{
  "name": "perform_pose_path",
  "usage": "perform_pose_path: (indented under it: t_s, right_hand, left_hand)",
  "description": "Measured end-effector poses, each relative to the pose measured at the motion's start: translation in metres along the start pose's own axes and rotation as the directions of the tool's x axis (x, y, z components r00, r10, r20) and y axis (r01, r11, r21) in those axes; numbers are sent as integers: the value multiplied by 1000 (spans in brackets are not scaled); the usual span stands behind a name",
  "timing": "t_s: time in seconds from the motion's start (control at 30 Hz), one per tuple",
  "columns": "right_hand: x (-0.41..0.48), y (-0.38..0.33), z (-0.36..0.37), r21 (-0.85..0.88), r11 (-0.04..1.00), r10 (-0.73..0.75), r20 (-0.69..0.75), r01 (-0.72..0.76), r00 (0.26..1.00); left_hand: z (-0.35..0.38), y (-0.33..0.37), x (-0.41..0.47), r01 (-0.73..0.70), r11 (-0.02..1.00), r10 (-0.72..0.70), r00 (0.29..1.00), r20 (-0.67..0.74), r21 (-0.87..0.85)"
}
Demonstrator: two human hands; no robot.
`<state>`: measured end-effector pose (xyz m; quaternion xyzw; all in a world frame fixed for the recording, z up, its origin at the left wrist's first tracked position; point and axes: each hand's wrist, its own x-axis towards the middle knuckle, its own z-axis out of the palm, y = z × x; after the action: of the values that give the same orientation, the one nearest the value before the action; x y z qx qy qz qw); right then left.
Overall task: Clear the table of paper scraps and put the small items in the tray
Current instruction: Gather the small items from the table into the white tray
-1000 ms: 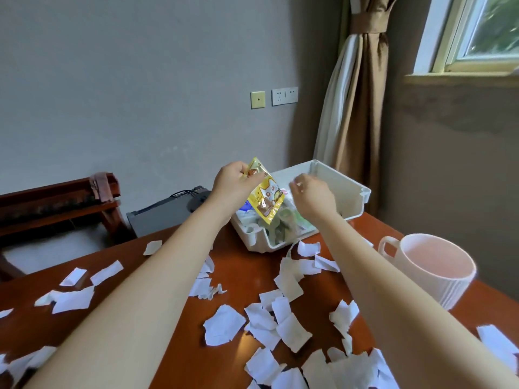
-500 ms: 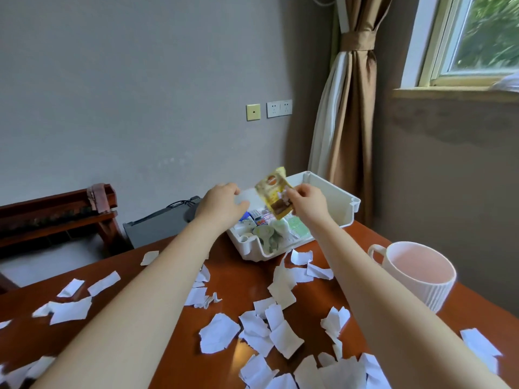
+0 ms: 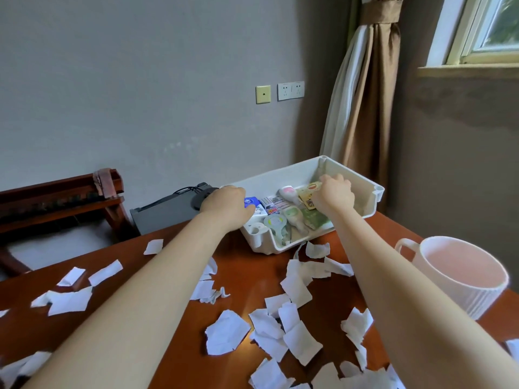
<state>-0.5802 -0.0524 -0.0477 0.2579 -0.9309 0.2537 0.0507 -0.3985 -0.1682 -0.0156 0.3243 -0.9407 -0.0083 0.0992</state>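
Both arms reach straight out across the desk [image 3: 247, 279]. Right hand [image 3: 334, 193] is down inside the white tray [image 3: 269, 247], fingers pinching the yellow packet [image 3: 306, 197] over the small items there. Left hand [image 3: 224, 204] sits curled at the tray's left rim; whether it grips, I can't tell. Paper scraps [image 3: 227, 331] litter the desk, and a white mug-shaped bin [image 3: 463, 279] stands to the right.

Soft daylight enters from window [image 3: 483, 32] at 1 o'clock. Room moderately bright, no hard shadows. Wall [image 3: 140, 94] evenly grey, darker under sill at 2 o'clock. Small warm glare patch on glossy table [image 3: 247, 276] toward 6 o'clock. Paper scraps [image 3: 226, 332] cast faint, short shadows. Window panes washed out, slightly smeared. Wide-angle bending: curtain [image 3: 368, 108] and window frame lean, foreground stretched at 6 o'clock. Centre fairly sharp.
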Motion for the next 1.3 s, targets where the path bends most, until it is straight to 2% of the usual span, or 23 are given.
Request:
perform_pose_path:
  t_s: [0.43,0.73,0.97,1.3]
  right_hand:
    - [-70,-46,-53,-117,933,-335,67,341,940]
    - [-177,-93,-109,-98,856,-501,88,508,861]
    - [-279,-147,-116,-5,771,-633,106,637,767]
    - [-397,-245,-79,80,650,-737,307,755,602]
  left_hand:
    - [-53,-1,-43,69,997,-69,998,4,-19]
    - [-102,-37,-150,130,990,-132,991,-27,-58]
    - [-122,-101,-256,233,970,-237,969,-63,-61]
    - [-127,-209,-385,454,889,-455,890,-2,-64]
